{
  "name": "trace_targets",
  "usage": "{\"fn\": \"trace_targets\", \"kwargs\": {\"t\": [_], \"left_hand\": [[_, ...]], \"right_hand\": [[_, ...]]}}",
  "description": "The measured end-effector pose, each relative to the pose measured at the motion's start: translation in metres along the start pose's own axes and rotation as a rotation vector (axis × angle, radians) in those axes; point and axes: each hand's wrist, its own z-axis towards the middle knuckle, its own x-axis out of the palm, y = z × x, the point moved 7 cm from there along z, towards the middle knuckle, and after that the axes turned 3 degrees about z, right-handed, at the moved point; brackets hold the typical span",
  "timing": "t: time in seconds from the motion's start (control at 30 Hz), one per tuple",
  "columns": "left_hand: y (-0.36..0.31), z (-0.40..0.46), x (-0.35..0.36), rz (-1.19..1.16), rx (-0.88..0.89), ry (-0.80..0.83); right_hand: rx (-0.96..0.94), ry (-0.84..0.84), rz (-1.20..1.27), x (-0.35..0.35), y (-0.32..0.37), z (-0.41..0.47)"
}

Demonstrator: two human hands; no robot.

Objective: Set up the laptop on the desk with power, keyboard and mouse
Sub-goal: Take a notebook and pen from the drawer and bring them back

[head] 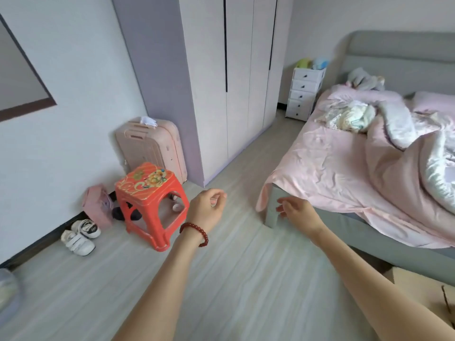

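Note:
No laptop, keyboard, mouse or power cable shows in the head view. Both my arms stretch forward over the pale wood floor. My left hand (208, 207), with a red bead bracelet on its wrist, hangs in the air with loosely curled fingers and holds nothing. My right hand (296, 211) is also empty, its fingers relaxed, just in front of the grey corner of the bed (272, 207). A light wooden surface (418, 289), perhaps the desk, peeks in at the lower right edge.
A red plastic stool (151, 200) stands left of my left hand. Behind it are a pink suitcase (150, 143), a pink bag (97, 207) and white shoes (80, 236) along the wall. A white wardrobe (229, 82) and small drawer unit (304, 92) stand farther back.

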Motion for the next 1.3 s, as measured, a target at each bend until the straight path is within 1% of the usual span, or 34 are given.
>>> {"fn": "trace_targets", "kwargs": {"t": [0.1,0.23,0.27,0.4,0.43,0.47,0.53,0.6,0.7,0.8,0.93,1.03,1.17,1.23,1.27,1.3], "left_hand": [[0.002,0.091,-0.019,0.036,-0.004,-0.056],[0.033,0.224,-0.031,0.072,-0.034,-0.110],[0.038,0.248,-0.032,0.081,-0.042,-0.115],[0.054,0.409,-0.010,0.046,-0.026,-0.104],[0.052,0.434,-0.006,0.038,-0.018,-0.099],[0.049,0.488,0.002,0.029,0.005,-0.078],[0.037,0.561,0.018,0.024,0.031,-0.035],[0.015,0.640,0.039,0.016,0.056,0.017],[-0.018,0.726,0.078,0.023,0.115,0.108],[-0.037,0.812,0.134,0.023,0.155,0.204],[-0.057,0.931,0.215,0.034,0.197,0.294],[-0.091,1.031,0.261,0.032,0.232,0.307],[-0.139,1.149,0.308,0.026,0.251,0.321],[-0.143,1.189,0.323,0.030,0.222,0.324],[-0.148,1.224,0.337,0.024,0.210,0.321],[-0.144,1.230,0.338,0.031,0.198,0.325]], "right_hand": [[-0.029,0.000,0.002,0.006,0.037,0.102],[-0.064,0.038,-0.012,0.029,0.071,0.244],[-0.061,0.044,-0.012,0.033,0.075,0.267],[-0.043,0.012,-0.001,0.048,0.081,0.417],[-0.028,0.012,-0.008,0.049,0.081,0.441],[-0.005,-0.004,0.001,0.048,0.085,0.488],[0.026,-0.023,-0.004,0.041,0.091,0.550],[0.046,-0.080,-0.008,0.018,0.098,0.615],[0.088,-0.165,-0.004,-0.021,0.099,0.680],[0.142,-0.255,0.012,-0.060,0.080,0.755],[0.174,-0.306,0.030,-0.099,0.051,0.875],[0.206,-0.325,0.066,-0.128,0.036,0.972],[0.203,-0.334,0.068,-0.172,0.040,1.099],[0.214,-0.319,0.073,-0.186,0.044,1.147],[0.215,-0.319,0.065,-0.200,0.047,1.185],[0.210,-0.308,0.070,-0.200,0.048,1.193]]}}
